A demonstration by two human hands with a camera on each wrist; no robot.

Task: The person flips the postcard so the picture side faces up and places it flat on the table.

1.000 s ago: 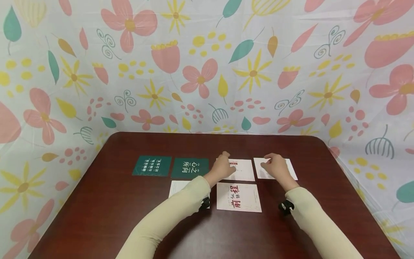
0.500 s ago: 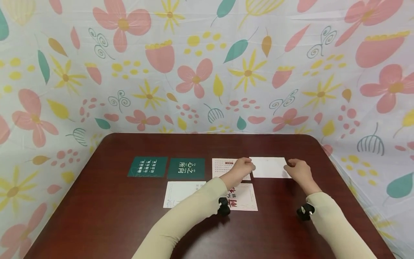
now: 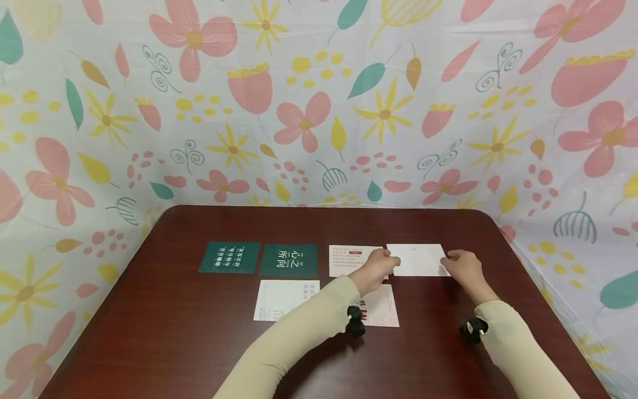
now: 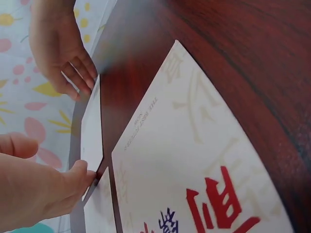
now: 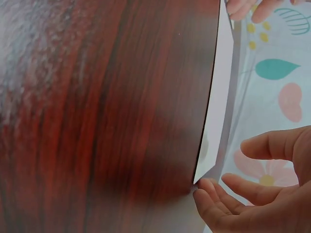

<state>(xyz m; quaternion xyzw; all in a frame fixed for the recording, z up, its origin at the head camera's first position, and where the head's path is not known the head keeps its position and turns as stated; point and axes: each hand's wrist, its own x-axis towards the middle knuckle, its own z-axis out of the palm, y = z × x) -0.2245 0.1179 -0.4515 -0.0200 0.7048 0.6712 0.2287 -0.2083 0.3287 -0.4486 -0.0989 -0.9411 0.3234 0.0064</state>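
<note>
A plain white card [image 3: 417,260] lies flat on the table at the back right, between the two hands. My left hand [image 3: 376,269] touches its left edge with the fingertips; in the left wrist view the thumb [image 4: 19,145] stands away from the card. At the opposite edge is my right hand [image 3: 464,271], its fingertips right at the card's corner and its thumb [image 5: 267,145] raised apart. Under and beside the left hand lie a card with small red print [image 3: 349,260] and a card with large red characters [image 4: 214,194], partly hidden by the left hand and sleeve.
Two dark green cards, one with slanted white lines [image 3: 230,257] and one with large white characters [image 3: 289,260], lie at the back left. A white card with a faint drawing [image 3: 281,299] is in front of them. A flowered cloth [image 3: 309,111] hangs behind the brown table [image 3: 164,332].
My left hand has moved right from the red-print card to the white card's left edge. The right hand has shifted right, off the card's top to its right edge.
</note>
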